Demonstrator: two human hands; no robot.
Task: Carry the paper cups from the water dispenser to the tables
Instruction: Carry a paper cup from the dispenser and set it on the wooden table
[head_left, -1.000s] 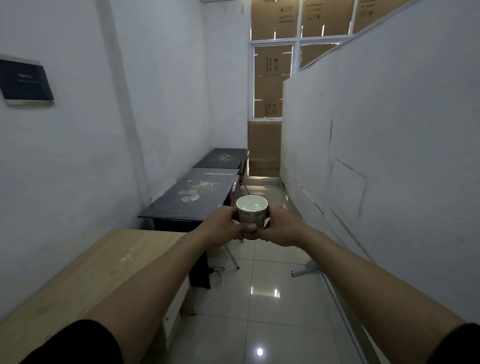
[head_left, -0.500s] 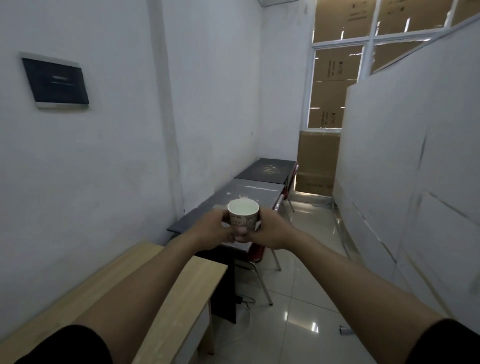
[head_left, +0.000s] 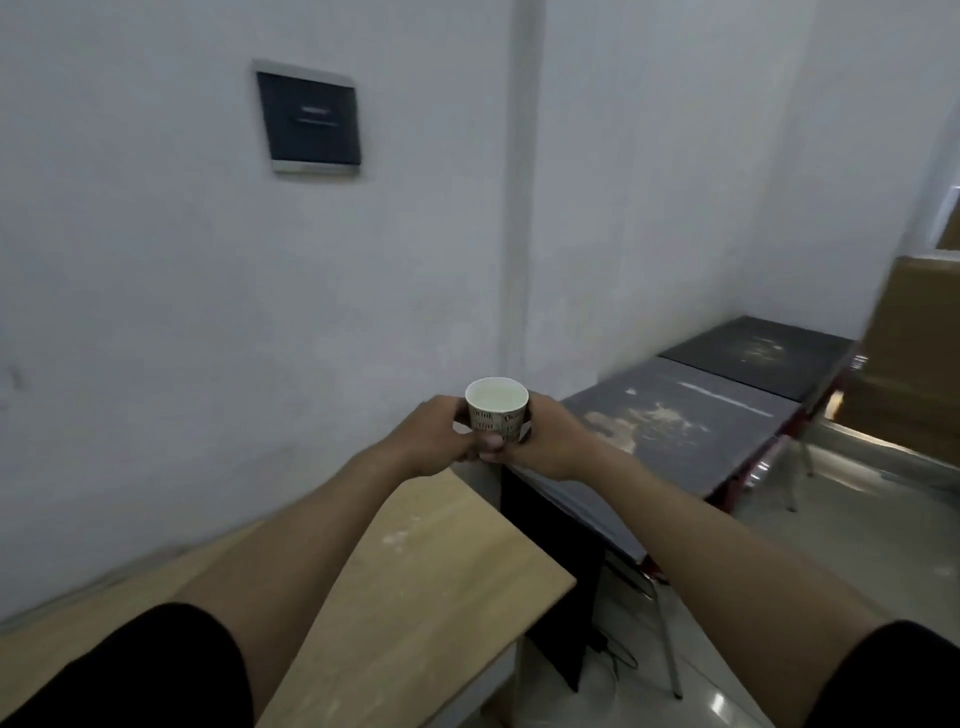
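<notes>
we hold the upright paper cup (head_left: 497, 410) clasped between our left hand (head_left: 435, 435) and right hand (head_left: 546, 437), each grip closed on it, above the wooden table's (head_left: 441, 561) far end, the dark table (head_left: 675, 421) just right.

Both arms reach forward, left hand (head_left: 434, 439) and right hand (head_left: 545, 441) cupped together in a closed grip.

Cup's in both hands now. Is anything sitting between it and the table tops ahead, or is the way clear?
Nothing visible blocks it. The paper cup is held by the left hand and right hand above the gap between the wooden table and the dark table. Both tops show only pale marks, no objects.
</notes>
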